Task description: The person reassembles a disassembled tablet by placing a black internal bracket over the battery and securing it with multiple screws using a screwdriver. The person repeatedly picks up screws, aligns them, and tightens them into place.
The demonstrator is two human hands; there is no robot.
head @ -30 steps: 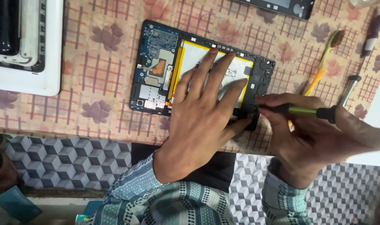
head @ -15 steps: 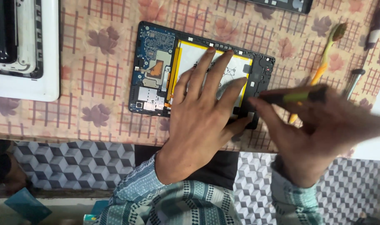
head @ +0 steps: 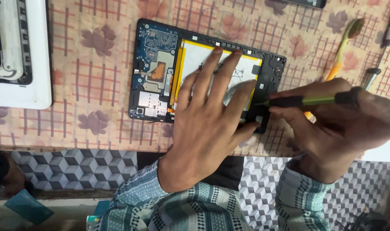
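An opened tablet [head: 154, 68] lies on the patterned tablecloth, its blue circuit board at the left and a white battery [head: 195, 57] with yellow edges in the middle. My left hand [head: 207, 124] lies flat on the battery with fingers spread, pressing the tablet down. My right hand [head: 336, 128] grips a green and black screwdriver [head: 310, 101] held nearly level. Its tip points left at the tablet's black right end [head: 272, 70], close to my left fingertips.
A white device casing [head: 19, 92] sits at the far left. An orange toothbrush [head: 342, 51] and a metal tool [head: 371, 76] lie beyond my right hand. Another dark device [head: 306, 2] is at the top edge. The table's front edge runs under my wrists.
My right hand has lifted the screwdriver from the tablet's lower right corner and moved it up toward the right end. My left hand has stayed flat on the battery.
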